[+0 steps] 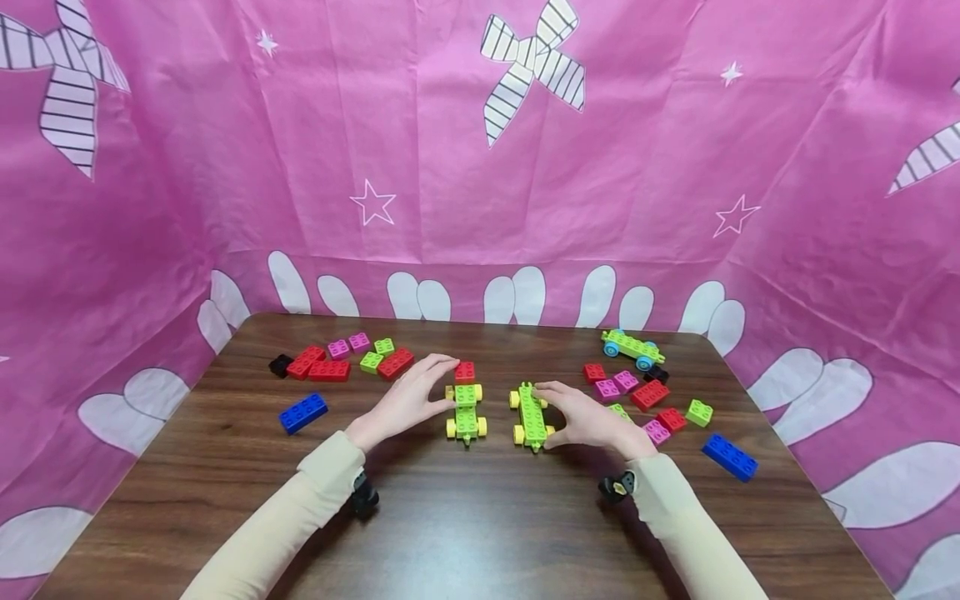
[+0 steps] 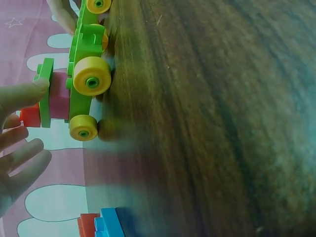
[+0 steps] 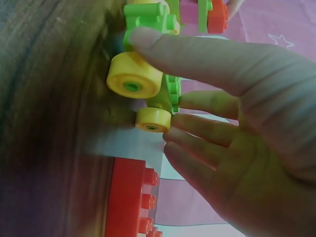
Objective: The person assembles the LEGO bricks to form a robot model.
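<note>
Near the table's middle stands a green toy car base [image 1: 466, 427] with yellow wheels. On it are a pink brick [image 2: 59, 96], a green brick [image 2: 45, 94] and, at the far end, a red brick [image 1: 465, 372]. My left hand [image 1: 408, 398] holds this stack from the left, thumb against the green brick and fingers by the red one. To the right is a second green car base [image 1: 532, 421] with yellow wheels and no bricks on top. My right hand [image 1: 588, 417] grips it from the right, thumb [image 3: 148, 39] at its near end, fingers around the far end.
Red, pink, green and black pieces lie at back left, with a blue brick [image 1: 303, 413] nearer. At right are similar loose bricks, another blue brick [image 1: 730, 457] and a green car base [image 1: 632, 348] with blue wheels. A pink printed cloth [image 1: 450, 208] surrounds the wooden table [image 1: 465, 533].
</note>
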`<state>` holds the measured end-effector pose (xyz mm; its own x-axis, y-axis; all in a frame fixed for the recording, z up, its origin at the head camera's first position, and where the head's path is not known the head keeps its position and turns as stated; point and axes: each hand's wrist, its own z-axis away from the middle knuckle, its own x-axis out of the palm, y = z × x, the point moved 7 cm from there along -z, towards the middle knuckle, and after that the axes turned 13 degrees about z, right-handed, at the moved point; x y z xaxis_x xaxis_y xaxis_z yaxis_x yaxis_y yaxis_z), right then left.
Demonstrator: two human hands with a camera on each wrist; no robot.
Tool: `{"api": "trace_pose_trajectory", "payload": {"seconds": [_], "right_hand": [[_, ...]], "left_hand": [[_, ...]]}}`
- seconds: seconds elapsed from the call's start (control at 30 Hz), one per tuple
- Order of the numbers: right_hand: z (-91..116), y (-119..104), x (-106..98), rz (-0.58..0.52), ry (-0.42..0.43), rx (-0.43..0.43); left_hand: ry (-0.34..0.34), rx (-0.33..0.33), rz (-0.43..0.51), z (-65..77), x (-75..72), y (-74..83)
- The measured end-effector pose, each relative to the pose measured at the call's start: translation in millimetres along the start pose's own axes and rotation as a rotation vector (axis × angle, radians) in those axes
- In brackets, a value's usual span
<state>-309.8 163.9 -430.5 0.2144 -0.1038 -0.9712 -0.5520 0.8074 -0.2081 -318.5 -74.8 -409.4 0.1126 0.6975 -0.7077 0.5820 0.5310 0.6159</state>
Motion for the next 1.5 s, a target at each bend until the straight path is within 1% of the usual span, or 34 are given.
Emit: {"api": "trace_pose_trajectory", "payload": {"seconds": [0.1,0.3,0.43,0.73,0.8,0.93,1.07,1.17,1.33,1.5], "right_hand": [[-1.0,-2.4,0.9,-0.002,-0.006,-0.005],[-1.7,0.4,1.2,-0.001,-0.021,0.048],[-0.7,0.3,1.2,-0.014,-0.04,0.058],[0.4,2.2,-0.3,0.019,-0.056,0.013],[0.1,2.2,-0.2,0.019,-0.057,0.004],[-0.3,1.7,0.8,-0.005,-0.054,-0.01],[0.1,-3.1,1.2,0.013,-0.029,-0.066],[0.5,-7.9,1.2,0.025,-0.009,-0.109],[0.4,-11.4,1.8,0.009,0.014,-0.136],[0.1,-12.7,5.6,-0.001,0.021,-0.146]], "left_hand": [[0.003,-0.001,-0.011,-0.7,0.0,0.1],[0.008,-0.013,-0.03,-3.3,-0.5,0.7],[0.008,-0.015,-0.042,-5.7,-0.7,0.5],[0.01,-0.015,-0.1,-13.3,-1.7,-2.6],[0.003,-0.02,-0.112,-14.8,-1.5,-3.8],[-0.002,-0.008,-0.142,-18.3,-1.2,-4.6],[-0.004,0.009,-0.164,-22.0,-1.6,-4.4],[-0.007,0.016,-0.156,-24.0,-2.3,-4.2],[-0.015,0.009,-0.168,-27.3,-2.7,-5.6],[-0.005,0.028,-0.195,-30.6,-3.9,-5.0]]}}
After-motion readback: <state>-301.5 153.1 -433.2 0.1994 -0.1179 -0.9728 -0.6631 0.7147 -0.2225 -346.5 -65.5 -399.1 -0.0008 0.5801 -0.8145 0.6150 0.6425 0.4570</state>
